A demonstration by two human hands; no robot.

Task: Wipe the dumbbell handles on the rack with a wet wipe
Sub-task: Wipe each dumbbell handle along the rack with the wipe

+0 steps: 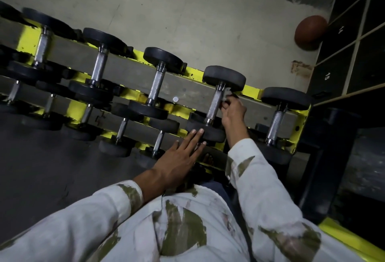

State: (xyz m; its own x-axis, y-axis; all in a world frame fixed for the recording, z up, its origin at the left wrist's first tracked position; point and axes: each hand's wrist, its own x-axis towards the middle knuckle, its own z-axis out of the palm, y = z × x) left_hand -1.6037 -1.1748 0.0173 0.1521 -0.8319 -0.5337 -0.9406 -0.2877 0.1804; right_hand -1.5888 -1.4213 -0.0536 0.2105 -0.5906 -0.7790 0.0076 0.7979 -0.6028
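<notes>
Several black dumbbells with knurled metal handles lie across a yellow rack [252, 91]. My right hand [233, 110] pinches a small white wet wipe [227, 93] against the right side of one dumbbell handle [214, 103], near its far weight. My left hand [183, 153] lies flat with straight fingers, its fingertips resting on the near black weight [210, 133] of that same dumbbell. Most of the wipe is hidden inside my fingers.
More dumbbell handles sit to the left [157, 83] and to the right [275, 124] on the top tier, with smaller ones on the lower tier. A brown ball [310, 32] rests on the floor beside black numbered lockers [341, 53].
</notes>
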